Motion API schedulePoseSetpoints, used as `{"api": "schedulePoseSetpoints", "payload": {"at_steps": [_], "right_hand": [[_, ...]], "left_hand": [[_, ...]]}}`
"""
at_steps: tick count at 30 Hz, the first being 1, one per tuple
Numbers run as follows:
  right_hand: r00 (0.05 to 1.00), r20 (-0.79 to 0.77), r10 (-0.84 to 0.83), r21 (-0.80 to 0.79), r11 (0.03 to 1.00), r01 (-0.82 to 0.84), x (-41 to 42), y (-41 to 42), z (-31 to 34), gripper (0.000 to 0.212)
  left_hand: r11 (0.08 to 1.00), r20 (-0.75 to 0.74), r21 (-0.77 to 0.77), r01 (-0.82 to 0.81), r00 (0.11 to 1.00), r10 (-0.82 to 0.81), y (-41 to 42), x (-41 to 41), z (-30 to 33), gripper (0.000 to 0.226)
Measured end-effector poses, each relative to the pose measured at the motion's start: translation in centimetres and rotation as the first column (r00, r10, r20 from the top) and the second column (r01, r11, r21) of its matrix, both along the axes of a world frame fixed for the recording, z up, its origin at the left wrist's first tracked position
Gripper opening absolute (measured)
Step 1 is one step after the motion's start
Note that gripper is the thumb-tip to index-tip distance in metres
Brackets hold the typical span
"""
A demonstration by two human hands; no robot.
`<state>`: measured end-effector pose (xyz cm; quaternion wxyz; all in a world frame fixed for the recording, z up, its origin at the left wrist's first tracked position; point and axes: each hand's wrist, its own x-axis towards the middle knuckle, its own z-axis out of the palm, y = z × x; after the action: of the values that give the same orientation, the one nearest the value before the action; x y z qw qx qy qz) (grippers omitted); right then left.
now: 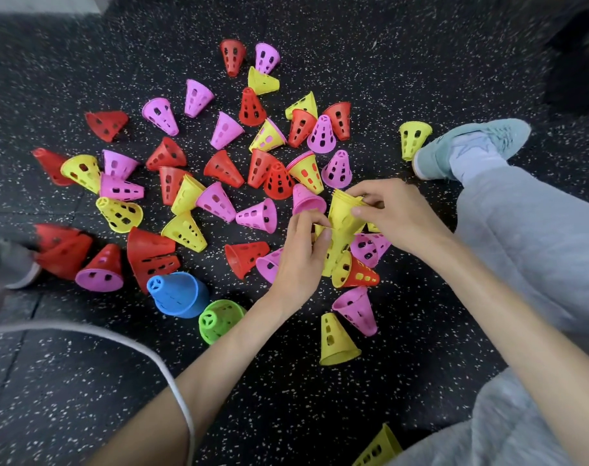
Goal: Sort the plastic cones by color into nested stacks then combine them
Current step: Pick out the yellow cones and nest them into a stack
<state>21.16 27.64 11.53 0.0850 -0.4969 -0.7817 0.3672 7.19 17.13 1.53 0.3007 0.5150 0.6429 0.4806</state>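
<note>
Nearest the camera, at the bottom edge, a yellow cone point(380, 447) is cut off by the frame and half tucked behind a grey trouser leg point(508, 428), and a pale cord point(172, 375) curves across the speckled black floor point(68, 398). Just beyond, a blue cone stack point(178, 294) and a green cone point(219, 319) lie side by side, with a lone yellow cone point(336, 341) standing to their right. Above these, both hands meet on a yellow stack point(341, 223): the left hand point(301, 253) grips its lower part with curled fingers, and the right hand point(390, 215) pinches the rim of the top cone; how many cones are nested there is hard to tell, since the hands cover much of it. Red, pink and yellow cones lie scattered around and beyond, some nested in mixed colours. At the left edge a blurred grey shape point(4, 260) hides part of a red cone point(64, 250). Farther right, a pale blue shoe point(471, 148) rests beside another yellow cone point(414, 139).
</note>
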Motion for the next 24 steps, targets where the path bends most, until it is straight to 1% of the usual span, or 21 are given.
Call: {"api": "schedulePoseSetpoints", "payload": {"at_steps": [2,5,12,14,17,20,22,24], "right_hand": [[1.000,0.001,0.028,0.001,1.000,-0.028,-0.3,-0.5,0.1,0.026],[0.998,-0.008,0.069,-0.017,0.997,-0.069,-0.3,-0.9,0.4,0.023],[0.994,-0.050,0.102,-0.033,0.994,-0.103,0.1,-0.9,0.5,0.024],[0.992,-0.052,0.117,-0.044,0.992,-0.119,0.0,-0.9,0.4,0.021],[0.987,-0.065,0.144,-0.101,0.983,-0.150,-0.1,-1.0,0.2,0.018],[0.989,-0.038,0.146,-0.103,0.983,-0.149,-0.1,-0.9,0.0,0.023],[0.990,0.000,0.140,-0.087,0.986,-0.139,-0.1,-0.9,0.0,0.027],[0.991,0.050,0.128,-0.071,0.990,-0.124,0.1,-0.9,0.0,0.028]], "left_hand": [[0.999,0.022,0.005,-0.044,0.999,0.044,-0.3,0.4,0.2,0.016],[0.997,0.048,0.018,-0.078,0.996,0.077,-0.4,1.0,0.3,0.011],[0.992,0.095,0.053,-0.113,0.990,0.108,-0.1,1.4,0.6,0.026],[0.988,0.099,0.065,-0.143,0.986,0.137,0.0,1.4,0.9,0.028],[0.979,0.113,0.068,-0.192,0.976,0.184,0.2,1.2,1.4,0.027],[0.980,0.142,0.062,-0.189,0.974,0.179,0.1,1.1,1.3,0.030],[0.986,0.168,0.031,-0.161,0.974,0.154,-0.3,1.0,1.1,0.035],[0.992,0.178,-0.057,-0.115,0.976,0.124,-1.1,1.0,0.6,0.042]]}}
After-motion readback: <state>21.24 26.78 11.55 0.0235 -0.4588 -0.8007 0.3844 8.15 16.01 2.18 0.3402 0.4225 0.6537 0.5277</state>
